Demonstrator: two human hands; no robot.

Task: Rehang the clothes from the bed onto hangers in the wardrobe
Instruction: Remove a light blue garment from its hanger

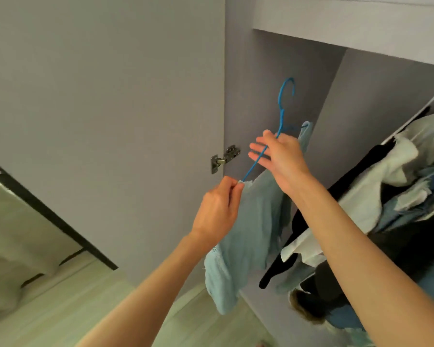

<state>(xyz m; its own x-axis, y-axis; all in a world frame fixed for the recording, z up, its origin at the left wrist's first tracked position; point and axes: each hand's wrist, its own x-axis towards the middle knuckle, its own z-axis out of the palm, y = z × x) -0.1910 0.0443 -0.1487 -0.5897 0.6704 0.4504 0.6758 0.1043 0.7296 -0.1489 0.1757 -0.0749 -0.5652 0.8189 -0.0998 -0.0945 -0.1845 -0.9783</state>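
Note:
A thin blue hanger (284, 106) is held up in front of the open wardrobe, hook at the top. A light blue garment (251, 236) hangs from it and drapes down below my hands. My left hand (218, 211) pinches the garment's edge where it meets the hanger's left arm. My right hand (278, 156) sits at the hanger's neck, fingers straight and spread, with the hanger's arm running across them. The far shoulder of the garment (306, 136) shows behind my right hand.
The grey wardrobe door (110, 108) stands open on the left, with a metal hinge (224, 157). A shelf (361, 28) runs across above. A rail of white, black and denim clothes (386, 196) fills the right. A bed (15, 234) and pale floor (73, 309) lie at lower left.

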